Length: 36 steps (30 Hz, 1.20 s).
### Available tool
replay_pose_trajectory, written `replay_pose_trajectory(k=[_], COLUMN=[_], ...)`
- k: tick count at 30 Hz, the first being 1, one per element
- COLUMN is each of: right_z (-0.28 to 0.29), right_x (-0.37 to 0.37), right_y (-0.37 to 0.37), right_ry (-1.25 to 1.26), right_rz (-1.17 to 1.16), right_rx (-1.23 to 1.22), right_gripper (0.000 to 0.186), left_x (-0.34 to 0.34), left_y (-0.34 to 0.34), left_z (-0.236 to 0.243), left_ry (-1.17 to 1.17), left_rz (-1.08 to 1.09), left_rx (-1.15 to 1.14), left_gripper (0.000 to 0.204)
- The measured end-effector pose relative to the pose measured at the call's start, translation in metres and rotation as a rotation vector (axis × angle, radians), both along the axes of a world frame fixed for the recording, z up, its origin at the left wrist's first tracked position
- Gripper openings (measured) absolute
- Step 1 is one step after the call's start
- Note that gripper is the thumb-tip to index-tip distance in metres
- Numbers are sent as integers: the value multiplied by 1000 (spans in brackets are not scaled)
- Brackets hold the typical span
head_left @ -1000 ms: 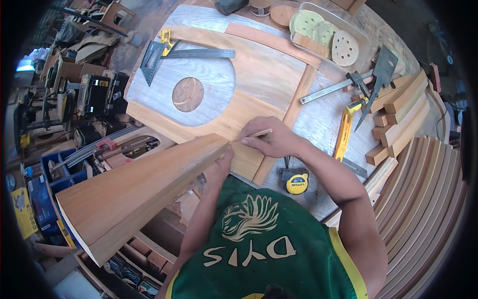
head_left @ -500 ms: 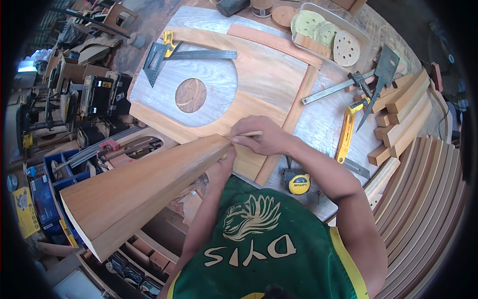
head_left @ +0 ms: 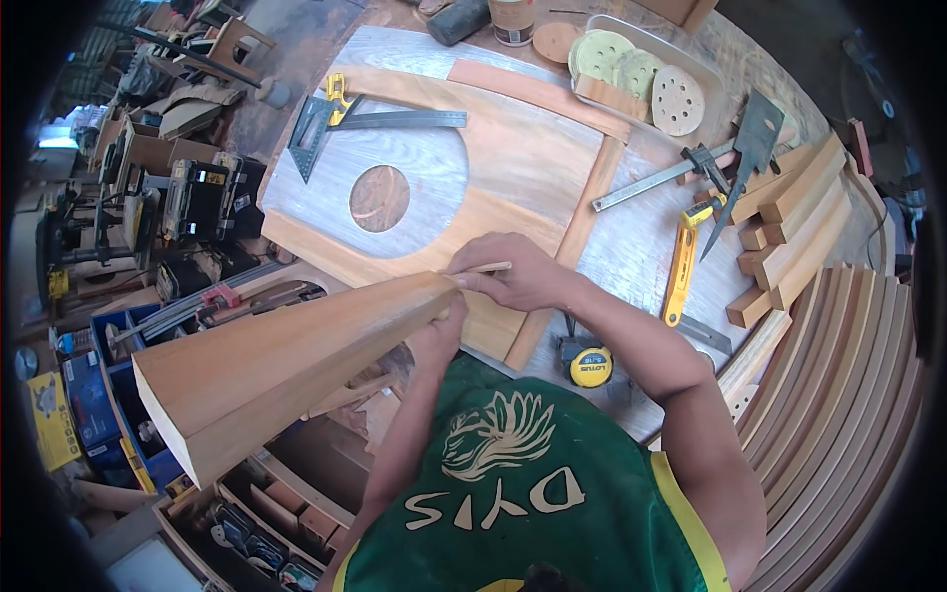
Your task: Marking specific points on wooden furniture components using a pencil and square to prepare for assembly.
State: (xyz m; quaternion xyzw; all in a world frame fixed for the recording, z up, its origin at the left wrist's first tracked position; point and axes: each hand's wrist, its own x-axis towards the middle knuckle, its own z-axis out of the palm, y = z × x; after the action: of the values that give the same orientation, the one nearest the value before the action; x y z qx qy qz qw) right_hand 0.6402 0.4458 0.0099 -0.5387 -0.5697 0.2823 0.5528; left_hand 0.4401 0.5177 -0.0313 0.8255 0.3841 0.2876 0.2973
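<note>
My left hand (head_left: 437,333) grips a long, thick wooden board (head_left: 286,365) from below near its narrow-looking right end; the board slants to the lower left. My right hand (head_left: 518,274) pinches a thin pencil (head_left: 498,266) at that same end, thumb against the wood. Under and beyond my hands lies a wooden panel (head_left: 523,178) with a large rounded cut-out, over a pale grey board (head_left: 404,232) with a round hole. Beside my right forearm sits a black-and-yellow tape measure (head_left: 589,367).
Squares (head_left: 395,118) lie at upper left, a tray of sanding discs (head_left: 677,99) at the back. At right are a bar clamp (head_left: 641,181), saw blade (head_left: 757,133), yellow level (head_left: 681,271), wood blocks (head_left: 804,217) and stacked strips (head_left: 838,395). Tool boxes (head_left: 197,197) crowd the left.
The board's lower-left end has swung up and to the right. My right hand and pencil have shifted slightly left, still at the board's end.
</note>
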Motion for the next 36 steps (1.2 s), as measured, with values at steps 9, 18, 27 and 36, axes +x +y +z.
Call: replay_pose_trajectory(k=[9, 18, 27, 36], right_z=[3, 8, 1, -1], right_x=[10, 13, 1, 4], right_y=[-17, -22, -15, -8], right_ry=[-123, -87, -90, -149], right_rz=[51, 32, 13, 24], right_rx=[-67, -27, -28, -59], right_gripper=[15, 16, 15, 16], left_x=[-4, -12, -17, -9], left_y=[-2, -1, 0, 2], left_z=[1, -9, -17, -14], left_ry=[41, 105, 122, 64], left_rz=[10, 39, 23, 11], left_rx=[-35, -229, -123, 17], left_gripper=[36, 53, 53, 35])
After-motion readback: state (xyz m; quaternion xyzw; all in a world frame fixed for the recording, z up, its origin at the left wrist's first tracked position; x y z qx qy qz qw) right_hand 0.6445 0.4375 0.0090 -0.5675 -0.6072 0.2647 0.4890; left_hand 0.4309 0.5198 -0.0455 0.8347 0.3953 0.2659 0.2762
